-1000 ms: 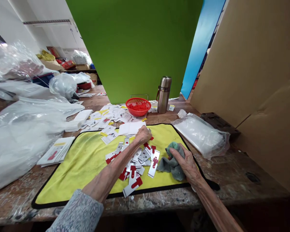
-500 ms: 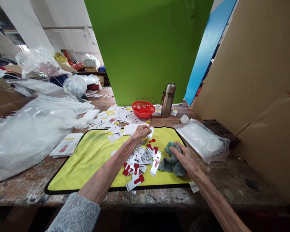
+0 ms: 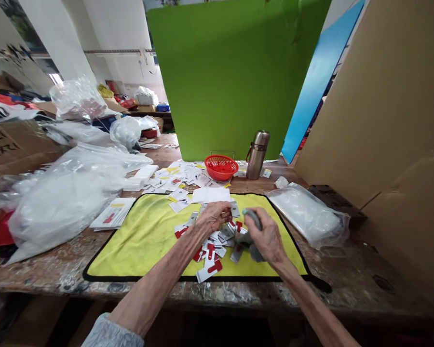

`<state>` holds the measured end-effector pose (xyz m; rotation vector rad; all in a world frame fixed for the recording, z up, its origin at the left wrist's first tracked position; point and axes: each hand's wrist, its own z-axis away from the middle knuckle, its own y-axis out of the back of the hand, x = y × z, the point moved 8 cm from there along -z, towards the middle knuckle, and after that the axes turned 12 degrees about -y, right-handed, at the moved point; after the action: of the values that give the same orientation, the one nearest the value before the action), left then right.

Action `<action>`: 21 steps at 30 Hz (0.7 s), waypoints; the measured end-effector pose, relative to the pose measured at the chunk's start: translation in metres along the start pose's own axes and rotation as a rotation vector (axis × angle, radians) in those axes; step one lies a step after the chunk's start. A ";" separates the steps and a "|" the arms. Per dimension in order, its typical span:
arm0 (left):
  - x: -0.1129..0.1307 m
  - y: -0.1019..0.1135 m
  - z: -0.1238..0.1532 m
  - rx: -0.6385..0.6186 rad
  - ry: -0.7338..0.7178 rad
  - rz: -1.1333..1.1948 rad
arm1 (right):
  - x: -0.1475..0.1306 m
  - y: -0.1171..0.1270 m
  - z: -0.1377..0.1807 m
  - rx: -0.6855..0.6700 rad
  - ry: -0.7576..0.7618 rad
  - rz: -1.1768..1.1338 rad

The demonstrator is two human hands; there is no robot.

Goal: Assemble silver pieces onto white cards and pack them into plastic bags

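My left hand [image 3: 216, 217] is closed, with its fingertips pinching a small flat metal plate [image 3: 235, 209] over the yellow towel [image 3: 141, 246]. Close on its right, my right hand [image 3: 269, 236] grips a bunched grey-green cloth [image 3: 256, 251], part of which hangs down toward the towel. Beneath both hands lies a loose pile of small metal plates [image 3: 210, 272], several carrying red T-shaped pieces. A stack of white cards [image 3: 211, 194] lies at the towel's far edge, just beyond my left hand.
A red plastic basket [image 3: 221, 168] and a steel thermos [image 3: 258, 156] stand behind the towel, among scattered printed cards [image 3: 177, 176]. Filled plastic bags [image 3: 65, 193] crowd the left; another clear bag [image 3: 311, 212] lies right. A green panel [image 3: 235, 82] rises behind.
My left hand has come back from the white cards and now pinches a metal plate. My right hand has lifted the cloth and brought it closer to the left hand. The view has shifted slightly.
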<state>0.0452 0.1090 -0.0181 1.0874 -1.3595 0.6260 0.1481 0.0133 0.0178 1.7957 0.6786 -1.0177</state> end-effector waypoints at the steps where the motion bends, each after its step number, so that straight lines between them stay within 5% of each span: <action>1: 0.001 -0.005 0.003 -0.018 0.014 0.052 | 0.009 0.002 -0.002 0.009 -0.097 -0.080; 8: 0.010 -0.016 0.012 0.019 0.055 0.259 | 0.022 -0.008 -0.004 -0.173 -0.331 -0.358; 12: 0.012 0.011 0.015 0.033 0.071 0.170 | 0.022 0.031 -0.024 -0.087 -0.335 -0.321; 15: 0.021 0.041 0.037 -0.004 -0.070 -0.155 | 0.032 0.075 -0.049 0.073 -0.349 -0.078; 18: 0.017 0.045 0.078 -0.245 -0.215 -0.463 | 0.028 0.101 -0.058 0.221 -0.151 0.368; 21: -0.003 0.051 0.109 -0.308 -0.219 -0.823 | 0.020 0.073 -0.033 0.175 0.153 0.617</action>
<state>-0.0492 0.0342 -0.0222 1.3476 -1.0082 -0.3019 0.2277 0.0136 0.0414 2.0639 0.0953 -0.5360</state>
